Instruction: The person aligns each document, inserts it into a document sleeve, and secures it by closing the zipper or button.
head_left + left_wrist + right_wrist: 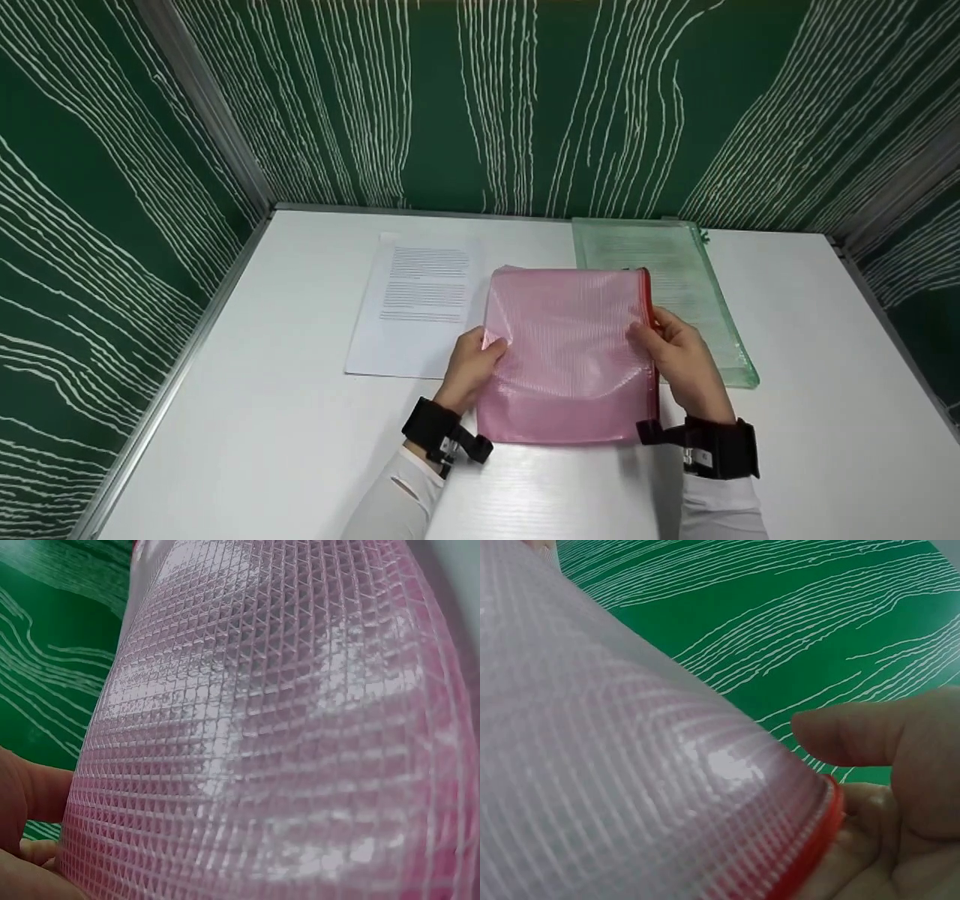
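A pink, see-through mesh zip pouch (566, 345) with a red zipper edge on its right is held up over the table, facing me. My left hand (472, 367) grips its left edge, thumb in front; in the left wrist view the fingers (45, 795) show beside the pink mesh (247, 727). At the zipper side is my right hand (686, 360), its thumb over the front and its fingers behind the edge. The right wrist view has the right hand (900, 795) around the red zipper edge (810, 847), the thumb's pad seeming slightly off the mesh.
Printed paper sheets (420, 300) lie at the back left of the white table (247, 420). A green zip pouch (682, 277) with papers inside lies at the back right, partly behind the pink one. Green panels (435, 112) with white wavy lines enclose the table.
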A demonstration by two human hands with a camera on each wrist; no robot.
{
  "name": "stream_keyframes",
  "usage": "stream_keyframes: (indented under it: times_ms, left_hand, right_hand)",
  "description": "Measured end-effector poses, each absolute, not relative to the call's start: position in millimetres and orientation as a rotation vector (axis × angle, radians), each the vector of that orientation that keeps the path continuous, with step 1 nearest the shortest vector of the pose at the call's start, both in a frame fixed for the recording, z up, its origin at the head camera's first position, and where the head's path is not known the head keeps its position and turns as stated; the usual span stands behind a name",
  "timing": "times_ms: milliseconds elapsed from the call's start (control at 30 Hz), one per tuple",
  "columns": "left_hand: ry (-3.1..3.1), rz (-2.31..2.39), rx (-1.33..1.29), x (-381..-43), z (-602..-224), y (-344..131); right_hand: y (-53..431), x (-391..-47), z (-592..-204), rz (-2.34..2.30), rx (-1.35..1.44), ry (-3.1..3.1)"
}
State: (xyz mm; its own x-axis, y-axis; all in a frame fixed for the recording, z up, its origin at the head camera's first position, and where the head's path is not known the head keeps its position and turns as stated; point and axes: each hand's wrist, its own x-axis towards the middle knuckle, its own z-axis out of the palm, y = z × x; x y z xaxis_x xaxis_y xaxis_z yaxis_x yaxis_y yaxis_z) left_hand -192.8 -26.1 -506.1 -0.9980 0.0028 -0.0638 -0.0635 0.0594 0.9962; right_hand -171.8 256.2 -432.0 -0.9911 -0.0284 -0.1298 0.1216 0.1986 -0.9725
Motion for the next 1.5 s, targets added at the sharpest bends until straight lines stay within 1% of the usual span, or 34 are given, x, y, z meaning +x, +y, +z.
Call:
stream_keyframes:
  times_ms: [567,933,1133,1233,1500]
  left_hand:
    - [2.236,2.1,-0.285,-202.5,-512.8,-45.5]
    - [2.363,2.084,-0.421,-209.2,-506.8,-65.3]
    - [2.391,2.022,-0.422,-211.0,-505.4,-70.0]
    - [2.448,1.937,-0.396,-210.5,-502.6,-73.1]
    - [2.609,1.676,-0.34,-207.9,-489.1,-79.8]
  right_hand:
    - [248.5,-178.0,-449.3,-1.593,0.055,2.329]
    - [237.5,-178.1,-458.5,-1.425,-0.071,2.377]
    - [233.9,-177.3,-463.8,-1.395,-0.043,2.367]
    - [233.0,-176.9,-464.5,-1.349,-0.012,2.381]
    - [235.1,-177.3,-462.0,-1.223,-0.044,2.464]
